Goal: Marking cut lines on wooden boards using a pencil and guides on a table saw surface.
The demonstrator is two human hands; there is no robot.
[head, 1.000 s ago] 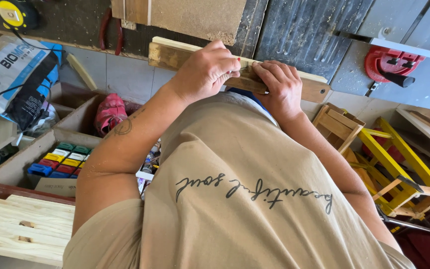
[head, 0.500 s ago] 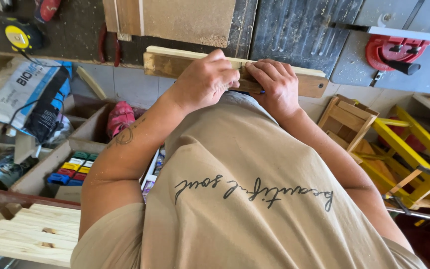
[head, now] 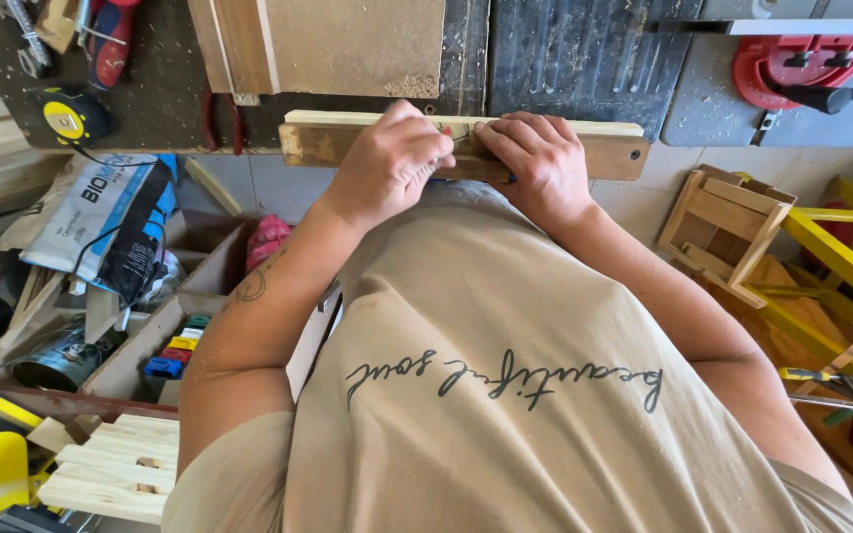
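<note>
Left hand [head: 387,163] now drawn closer to the right hand [head: 537,163] atop the wooden strip [head: 604,148], fingers [head: 441,148] nearly meeting where a gap showed a second ago. Strip levelled out, no longer slanting down to the right. View tilted further down and leftward: yellow tape measure [head: 63,118] lower on the dark desk [head: 565,59], red saw guard [head: 802,69] pushed toward the top edge.

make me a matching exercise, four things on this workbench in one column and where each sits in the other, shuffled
1. long pale wooden strip
2. round yellow tape measure
3. red-handled pliers
4. small bare-wood stool frame

a. top left, on the dark board
b. right of the right hand
c. under both hands, left hand included
d. left of the strip's end

Pairs: 1-c, 2-a, 3-d, 4-b
</note>
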